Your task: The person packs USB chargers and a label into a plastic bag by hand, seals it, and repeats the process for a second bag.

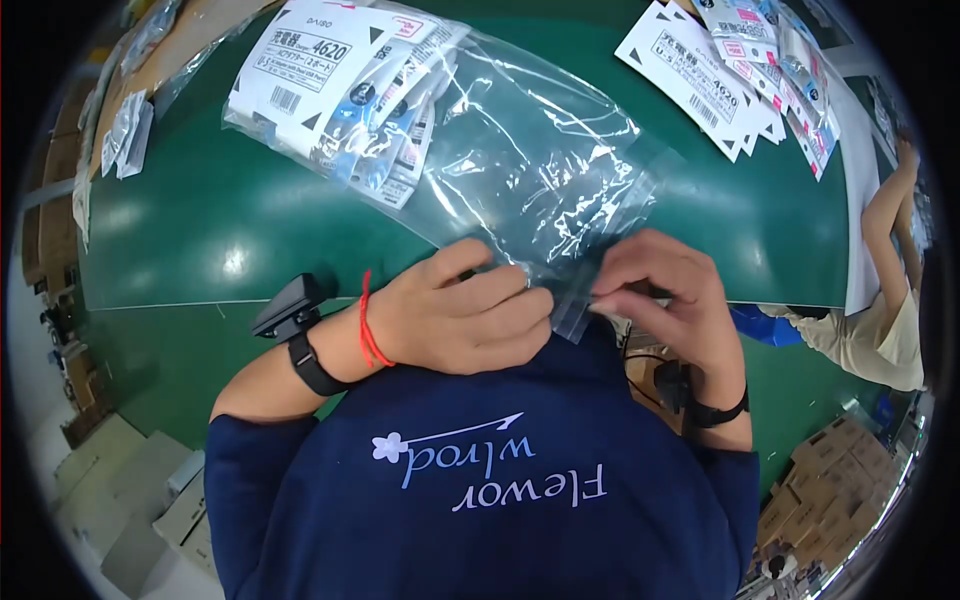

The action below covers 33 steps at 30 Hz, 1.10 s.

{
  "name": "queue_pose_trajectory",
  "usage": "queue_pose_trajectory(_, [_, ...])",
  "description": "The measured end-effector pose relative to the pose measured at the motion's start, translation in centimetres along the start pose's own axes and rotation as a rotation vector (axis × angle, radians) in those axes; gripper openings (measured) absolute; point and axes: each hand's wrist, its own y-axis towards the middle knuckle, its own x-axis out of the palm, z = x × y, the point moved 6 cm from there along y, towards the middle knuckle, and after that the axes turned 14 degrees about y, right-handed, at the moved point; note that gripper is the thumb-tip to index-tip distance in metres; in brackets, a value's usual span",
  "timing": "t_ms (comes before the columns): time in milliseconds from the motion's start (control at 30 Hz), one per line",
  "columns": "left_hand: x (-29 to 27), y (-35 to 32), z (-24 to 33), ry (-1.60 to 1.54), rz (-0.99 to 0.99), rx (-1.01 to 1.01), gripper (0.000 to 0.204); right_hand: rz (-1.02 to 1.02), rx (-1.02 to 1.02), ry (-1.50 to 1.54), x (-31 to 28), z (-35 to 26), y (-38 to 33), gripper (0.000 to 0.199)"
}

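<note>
Left hand point(465, 315): curled almost shut. Its fingers and thumb pinch the near edge of the clear plastic bag point(520, 165).

Right hand point(665, 295): also curled almost shut. It pinches the same edge of the bag, just beside the left hand.

Where the bag is: it starts at both hands and lies away from them, up and toward the left-hand side, on the green table point(200, 230).

Long way of the bag: it runs from the hands out to the far left. The closing strip runs crossways, from one hand to the other.

What is inside: white and blue small packets point(370, 95), all bunched at the far end, well away from the hands. The part of the bag near the hands looks flat and see-through.

Which hand is nearer: both touch the bag. The left hand is on the side where the packets are.

Other things: more white packets in a pile point(745, 70) lie far past the right hand. Another person's arm point(885, 215) is off to the right side.
</note>
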Motion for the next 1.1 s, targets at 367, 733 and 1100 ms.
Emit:
queue_pose_trajectory(367, [0.5,0.9,-0.2,0.006,-0.050,-0.142,0.017,-0.392,-0.122,-0.080,3.3,0.3,1.3,0.013])
queue_pose_trajectory(733, [-1.2,0.0,-0.5,0.055,-0.031,-0.091,0.020,0.586,-0.640,1.297,-17.2,2.6,-6.9,0.015])
queue_pose_trajectory(1100, [-2.5,-1.1,-2.8,0.042,0.117,-0.161,0.034,1.319,0.365,-0.567,-15.7,29.5,-24.3,0.010])
